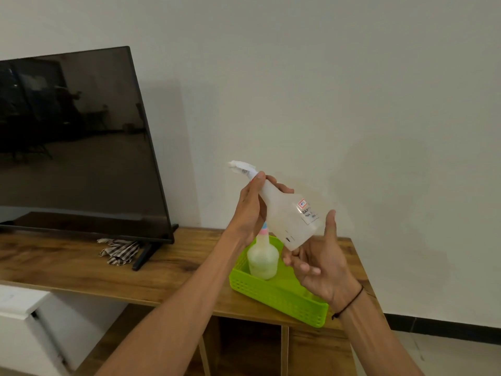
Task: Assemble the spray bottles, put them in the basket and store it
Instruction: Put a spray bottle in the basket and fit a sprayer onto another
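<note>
A translucent white spray bottle (287, 215) with a small printed label is held tilted in the air, its white spray head (241, 167) pointing up and to the left. My left hand (250, 210) is closed around its neck just below the head. My right hand (320, 256) cups the bottle's base from underneath, thumb raised beside it. Below them a lime green basket (273, 297) sits on the wooden TV stand (162, 270). A second translucent bottle (263, 257) with a pink and blue collar stands upright inside the basket, its top hidden behind my left hand.
A large black TV (73, 139) stands on the left of the stand, with a striped cloth (119, 251) at its foot. Open shelves (249, 348) lie under the stand top. A white unit (24, 321) is at lower left. The wall is right behind.
</note>
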### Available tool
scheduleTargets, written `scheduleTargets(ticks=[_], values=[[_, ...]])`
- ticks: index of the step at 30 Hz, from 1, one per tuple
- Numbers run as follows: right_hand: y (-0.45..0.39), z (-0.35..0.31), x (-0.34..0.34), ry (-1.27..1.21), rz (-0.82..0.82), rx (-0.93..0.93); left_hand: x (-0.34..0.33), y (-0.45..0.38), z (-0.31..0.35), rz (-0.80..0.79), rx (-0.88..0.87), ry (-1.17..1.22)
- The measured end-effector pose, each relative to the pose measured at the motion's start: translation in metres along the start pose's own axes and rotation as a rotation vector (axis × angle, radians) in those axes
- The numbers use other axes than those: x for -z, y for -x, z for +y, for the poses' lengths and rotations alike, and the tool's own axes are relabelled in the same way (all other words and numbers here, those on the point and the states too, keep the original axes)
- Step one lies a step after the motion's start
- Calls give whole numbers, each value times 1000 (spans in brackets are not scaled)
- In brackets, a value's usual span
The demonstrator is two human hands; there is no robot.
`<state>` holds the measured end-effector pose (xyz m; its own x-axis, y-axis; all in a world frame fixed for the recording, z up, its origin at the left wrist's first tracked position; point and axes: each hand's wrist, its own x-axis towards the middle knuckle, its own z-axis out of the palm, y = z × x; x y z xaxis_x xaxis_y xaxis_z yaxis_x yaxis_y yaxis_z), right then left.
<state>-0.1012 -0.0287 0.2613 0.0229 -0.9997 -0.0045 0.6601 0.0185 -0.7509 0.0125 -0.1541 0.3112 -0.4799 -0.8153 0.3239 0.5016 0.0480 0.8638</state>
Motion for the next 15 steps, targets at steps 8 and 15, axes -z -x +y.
scheduleTargets(ticks=[8, 15], values=[[-12, 20, -13, 643, 362, 645, 0, -4, -5, 86, -41, -96], [-12, 21, -13, 235, 304, 243, 7, 0, -9, 23, 27, -61]])
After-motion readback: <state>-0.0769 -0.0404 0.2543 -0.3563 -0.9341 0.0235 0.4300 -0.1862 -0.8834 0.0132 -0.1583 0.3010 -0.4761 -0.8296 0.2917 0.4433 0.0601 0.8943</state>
